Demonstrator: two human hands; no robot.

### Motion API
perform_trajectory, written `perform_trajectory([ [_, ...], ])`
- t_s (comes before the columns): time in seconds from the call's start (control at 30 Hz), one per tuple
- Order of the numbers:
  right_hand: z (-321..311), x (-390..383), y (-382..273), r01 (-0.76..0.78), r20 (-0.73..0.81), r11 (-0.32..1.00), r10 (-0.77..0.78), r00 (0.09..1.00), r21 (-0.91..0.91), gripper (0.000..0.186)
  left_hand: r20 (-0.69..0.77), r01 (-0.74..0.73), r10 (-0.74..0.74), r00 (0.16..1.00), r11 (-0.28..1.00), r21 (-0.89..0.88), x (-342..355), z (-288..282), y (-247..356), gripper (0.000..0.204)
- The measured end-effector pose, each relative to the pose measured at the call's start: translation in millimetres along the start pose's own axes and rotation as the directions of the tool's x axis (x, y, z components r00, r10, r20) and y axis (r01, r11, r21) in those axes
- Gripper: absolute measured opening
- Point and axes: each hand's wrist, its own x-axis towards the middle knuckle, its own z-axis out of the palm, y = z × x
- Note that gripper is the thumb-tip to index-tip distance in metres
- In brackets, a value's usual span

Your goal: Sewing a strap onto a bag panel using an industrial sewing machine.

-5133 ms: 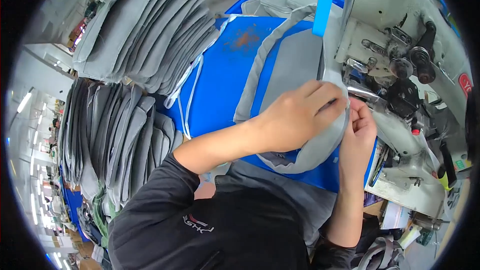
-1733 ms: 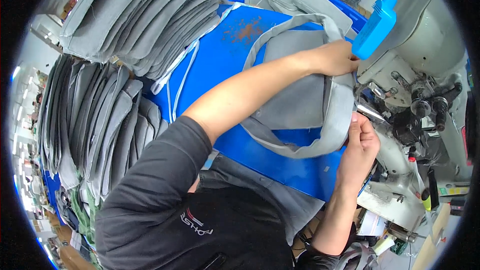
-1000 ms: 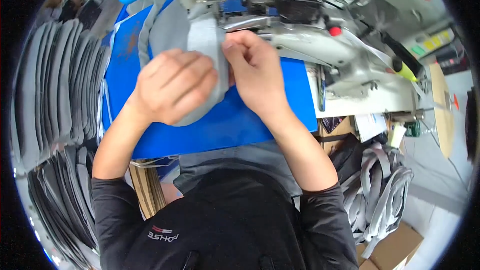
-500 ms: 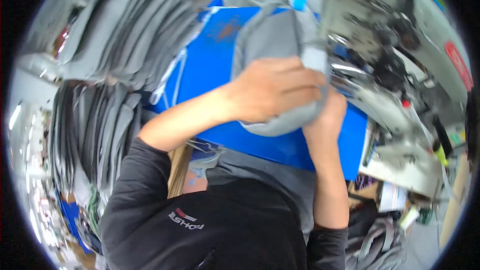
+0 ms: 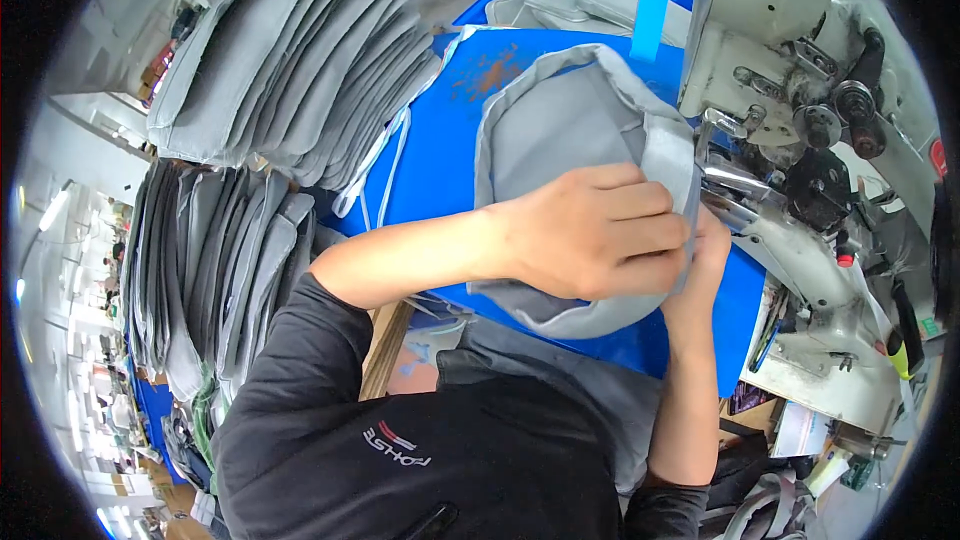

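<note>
A grey fabric piece (image 5: 560, 130) with an upright, wavy rim lies open side up, like a shallow round pouch. My left hand (image 5: 615, 235) reaches across its inside, with bent fingers closed over the right-hand rim. On the outer side of that same rim is my right hand (image 5: 708, 245), its fingers curled against the cloth and partly hidden behind it. The rim between my hands sits right beside the metal working parts of a sewing machine (image 5: 735, 180). Whether the cloth is under the machine's foot, I cannot tell.
A blue work surface (image 5: 430, 150) lies under the fabric. Tall stacks of grey cloth pieces (image 5: 270, 60) stand at the left. Behind is a blue bin (image 5: 480, 10) holding more grey pieces. A bright blue strip (image 5: 652, 0) hangs near the machine head.
The whole view has shifted, with the scene now lower and further right. The fabric piece shows more of its open inside, and its rim has come round beside the machine parts. Both hands stay on it.
</note>
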Motion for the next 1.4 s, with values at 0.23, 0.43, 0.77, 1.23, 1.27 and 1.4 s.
perform_trajectory([
  [0.23, -13, -1, -8, -0.138, -0.033, 0.983, 0.143, 0.989, 0.123, 0.008, 0.017, 0.061, -0.061, 0.998, 0.998, 0.006, 4, -9, 15, 0.024],
  [0.43, -13, -3, -25, -0.204, -0.075, 0.978, 0.208, 0.975, 0.054, 0.005, -0.003, 0.261, -0.268, 0.963, 0.937, -0.231, -3, -10, 17, 0.03],
  [0.77, -11, -5, -32, -0.247, -0.115, 0.928, 0.287, 0.951, 0.279, 0.012, 0.115, 0.346, -0.328, 0.938, 0.913, -0.215, 7, -17, 21, 0.031],
  [1.23, -16, 2, -21, -0.147, -0.083, 0.989, 0.147, 0.986, 0.01, 0.02, 0.217, 0.419, -0.378, 0.9, 0.887, -0.193, 22, -28, 21, 0.039],
  [1.27, -15, -1, -26, -0.181, -0.089, 0.977, 0.191, 0.977, 0.109, 0.021, 0.206, 0.423, -0.381, 0.902, 0.875, -0.235, 24, -27, 22, 0.039],
  [1.4, -13, -10, -40, -0.193, -0.045, 0.98, 0.195, 0.98, 0.051, 0.021, 0.137, 0.509, -0.498, 0.856, 0.769, -0.386, 15, -21, 23, 0.032],
])
